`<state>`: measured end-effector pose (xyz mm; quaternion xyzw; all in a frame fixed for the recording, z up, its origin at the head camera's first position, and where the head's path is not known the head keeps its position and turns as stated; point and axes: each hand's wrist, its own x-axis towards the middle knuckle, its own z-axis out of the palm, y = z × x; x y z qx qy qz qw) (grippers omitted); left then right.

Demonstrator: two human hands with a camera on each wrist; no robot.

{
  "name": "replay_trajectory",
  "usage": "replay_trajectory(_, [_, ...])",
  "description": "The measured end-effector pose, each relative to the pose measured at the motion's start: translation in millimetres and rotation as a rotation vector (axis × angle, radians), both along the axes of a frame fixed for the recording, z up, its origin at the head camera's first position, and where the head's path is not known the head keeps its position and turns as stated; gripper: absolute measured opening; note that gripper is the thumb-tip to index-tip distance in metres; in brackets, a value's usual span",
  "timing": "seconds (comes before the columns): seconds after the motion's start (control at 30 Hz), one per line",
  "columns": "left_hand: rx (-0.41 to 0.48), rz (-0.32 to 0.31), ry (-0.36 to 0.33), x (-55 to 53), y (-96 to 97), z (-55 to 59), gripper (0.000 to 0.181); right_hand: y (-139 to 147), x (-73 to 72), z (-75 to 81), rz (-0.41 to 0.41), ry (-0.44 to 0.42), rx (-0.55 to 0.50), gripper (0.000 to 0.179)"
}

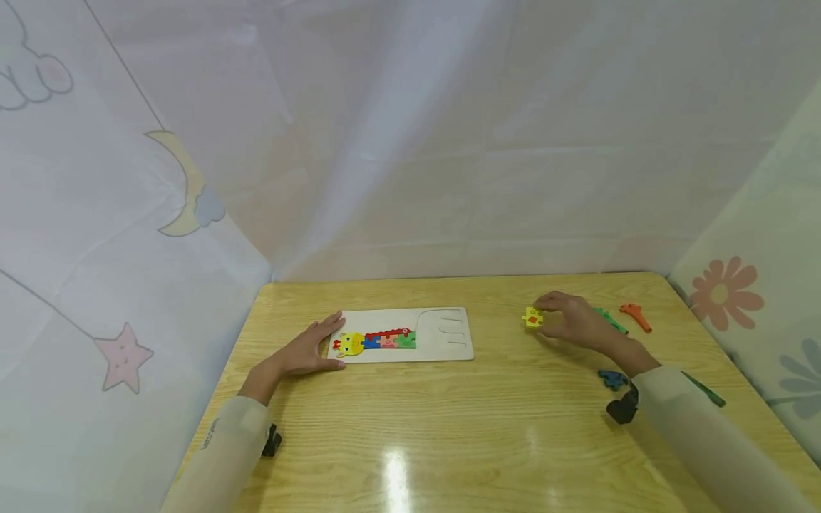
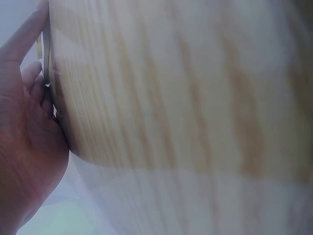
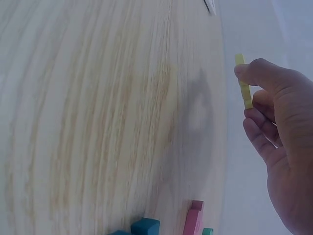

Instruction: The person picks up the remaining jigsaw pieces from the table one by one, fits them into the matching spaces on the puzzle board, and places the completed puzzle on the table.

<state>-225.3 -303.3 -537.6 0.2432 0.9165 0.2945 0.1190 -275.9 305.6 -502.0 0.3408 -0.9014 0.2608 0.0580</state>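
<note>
A white puzzle board point(image 1: 442, 353) lies on the table, with a yellow giraffe head point(image 1: 350, 344) and blue, pink and green pieces point(image 1: 388, 341) fitted in a row. Its right part bears a printed outline of a body and legs. My left hand point(image 1: 309, 349) rests at the board's left end, thumb and fingers spread; only the palm side and part of the fingers show in the left wrist view. Over to the right, my right hand point(image 1: 574, 322) pinches a yellow puzzle piece point(image 1: 532, 318) with an orange mark. In the right wrist view that piece point(image 3: 246, 90) is edge-on, held above the table.
Right of the board on the wooden table point(image 1: 410, 413) lie an orange piece point(image 1: 636, 317), a green piece point(image 1: 612, 320), a blue piece point(image 1: 613, 379) and a long dark green piece point(image 1: 704, 390). A pale fabric backdrop point(image 1: 410, 178) stands behind the table.
</note>
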Motion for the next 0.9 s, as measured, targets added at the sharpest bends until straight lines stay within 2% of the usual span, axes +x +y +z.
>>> replay_trajectory(0.2, [-0.008, 0.001, -0.002, 1.1, -0.1, -0.1, 0.105, -5.1, 3.5, 3.1, -0.001, -0.041, -0.019, 0.047])
replay_trajectory(0.4, [-0.019, 0.003, 0.011, 0.4, 0.3, -0.1, 0.104, -10.0, 4.4, 5.1, 0.0, 0.001, -0.007, 0.046])
replay_trajectory(0.63, [-0.031, 0.002, 0.015, -1.1, 0.3, -0.7, 0.104, -16.9, 5.8, 7.3, 0.006, 0.007, -0.011, 0.047])
replay_trajectory(0.9, [-0.027, 0.002, 0.012, -0.6, 0.4, -0.7, 0.104, -26.6, 5.7, 5.5, 0.044, 0.074, -0.044, 0.048])
